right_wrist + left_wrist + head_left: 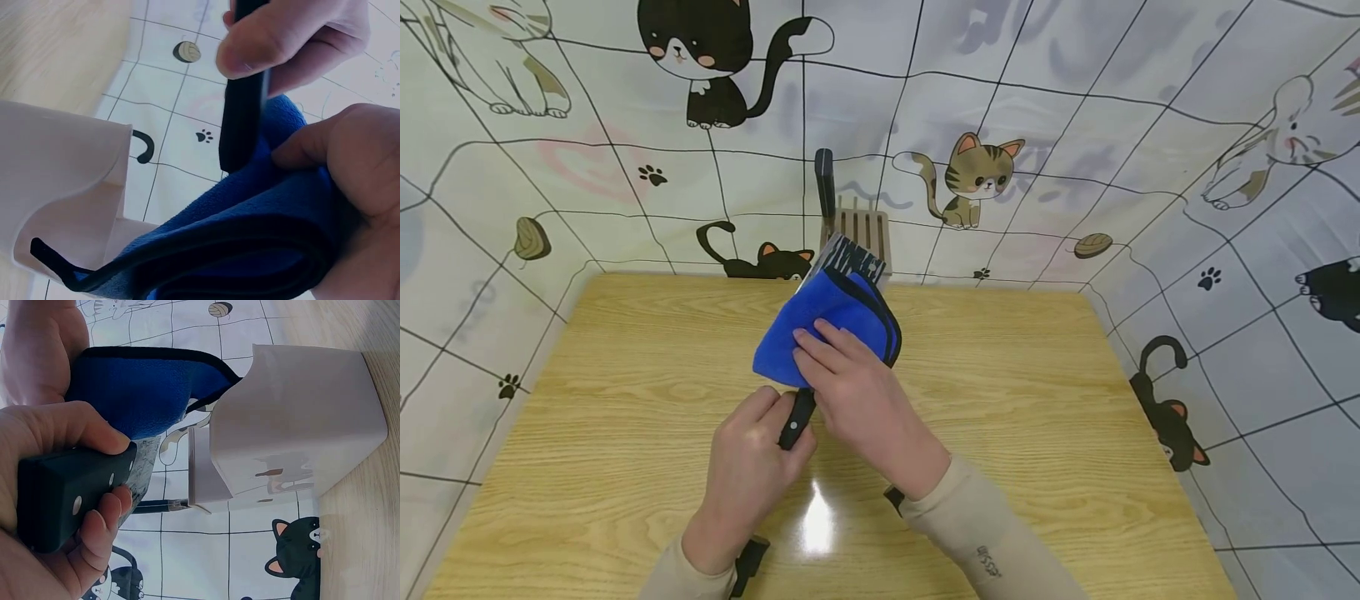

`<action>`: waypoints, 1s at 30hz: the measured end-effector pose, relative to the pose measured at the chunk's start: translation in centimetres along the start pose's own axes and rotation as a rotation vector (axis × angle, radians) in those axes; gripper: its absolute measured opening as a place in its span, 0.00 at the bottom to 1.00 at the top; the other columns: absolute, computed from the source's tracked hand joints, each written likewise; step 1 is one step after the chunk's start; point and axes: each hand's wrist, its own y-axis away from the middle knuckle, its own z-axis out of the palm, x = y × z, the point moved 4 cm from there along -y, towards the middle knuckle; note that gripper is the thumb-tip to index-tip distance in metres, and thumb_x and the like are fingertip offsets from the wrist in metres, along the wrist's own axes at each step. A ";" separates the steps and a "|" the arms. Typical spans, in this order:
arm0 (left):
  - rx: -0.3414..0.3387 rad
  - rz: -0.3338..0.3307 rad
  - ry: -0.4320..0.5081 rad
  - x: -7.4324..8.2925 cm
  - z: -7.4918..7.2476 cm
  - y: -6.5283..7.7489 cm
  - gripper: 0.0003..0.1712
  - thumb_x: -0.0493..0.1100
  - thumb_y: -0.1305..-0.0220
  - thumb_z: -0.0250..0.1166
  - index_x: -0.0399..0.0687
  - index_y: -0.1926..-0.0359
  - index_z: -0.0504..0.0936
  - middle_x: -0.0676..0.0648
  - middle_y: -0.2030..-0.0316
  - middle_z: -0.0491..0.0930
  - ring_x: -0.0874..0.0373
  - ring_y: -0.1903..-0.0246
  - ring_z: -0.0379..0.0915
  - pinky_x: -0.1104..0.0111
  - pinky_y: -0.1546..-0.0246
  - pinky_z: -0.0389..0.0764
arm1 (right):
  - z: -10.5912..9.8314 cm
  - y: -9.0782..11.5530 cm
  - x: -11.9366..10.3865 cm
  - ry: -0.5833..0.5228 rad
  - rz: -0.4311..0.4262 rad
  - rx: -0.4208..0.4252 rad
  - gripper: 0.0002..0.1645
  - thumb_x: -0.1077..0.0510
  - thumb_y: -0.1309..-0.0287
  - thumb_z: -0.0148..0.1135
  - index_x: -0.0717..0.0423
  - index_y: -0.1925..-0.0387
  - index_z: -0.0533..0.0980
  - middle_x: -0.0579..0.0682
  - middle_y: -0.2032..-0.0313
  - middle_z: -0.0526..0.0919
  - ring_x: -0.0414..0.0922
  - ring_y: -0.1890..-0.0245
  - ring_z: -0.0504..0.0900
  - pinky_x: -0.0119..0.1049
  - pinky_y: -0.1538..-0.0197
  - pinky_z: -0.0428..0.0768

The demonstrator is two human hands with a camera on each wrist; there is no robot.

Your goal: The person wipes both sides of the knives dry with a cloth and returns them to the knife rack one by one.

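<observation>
My left hand point(752, 446) grips the black riveted handle of a broad-bladed kitchen knife point(75, 494), thumb along its side. Away from me points the blade, its dark-patterned end point(853, 257) showing past a folded blue cloth point(790, 333) with black edging. My right hand point(865, 396) holds this cloth around the blade, fingers lying over the top and thumb on the other side in the right wrist view. The cloth hides most of the blade. Both hands are close together above the table.
Behind the cloth, at the table's back edge, stands a pale knife holder point(294, 419) with a slotted brown top point(868, 233). Another black handle point(825, 183) rises from it. Cat-printed sheeting point(1037, 217) walls the wooden table point(1037, 433) at the back and sides.
</observation>
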 end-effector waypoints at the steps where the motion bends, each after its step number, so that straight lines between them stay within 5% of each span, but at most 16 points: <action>1: 0.002 0.004 -0.002 0.0 0.0 0.0 0.04 0.34 0.54 0.63 0.38 0.74 0.81 0.51 0.80 0.65 0.62 0.83 0.56 0.74 0.85 0.59 | 0.1 -0.1 0.0 0.014 0.002 0.004 0.19 0.65 0.39 0.59 0.57 0.46 0.79 0.52 0.41 0.78 0.51 0.36 0.72 0.44 0.35 0.69; 17: -0.014 0.048 0.013 0.8 0.2 0.2 0.07 0.34 0.57 0.64 0.34 0.73 0.82 0.50 0.80 0.69 0.63 0.84 0.60 0.76 0.87 0.62 | 0.4 -1.2 2.1 0.048 0.128 0.044 0.20 0.67 0.36 0.55 0.60 0.44 0.77 0.55 0.40 0.77 0.53 0.36 0.72 0.47 0.36 0.70; 30: -0.006 0.041 0.021 0.6 0.4 0.3 0.06 0.33 0.57 0.64 0.35 0.74 0.82 0.50 0.80 0.67 0.63 0.83 0.59 0.75 0.86 0.62 | 0.5 -0.4 1.2 0.036 0.051 -0.011 0.22 0.63 0.37 0.60 0.58 0.41 0.76 0.54 0.39 0.76 0.53 0.34 0.70 0.45 0.34 0.68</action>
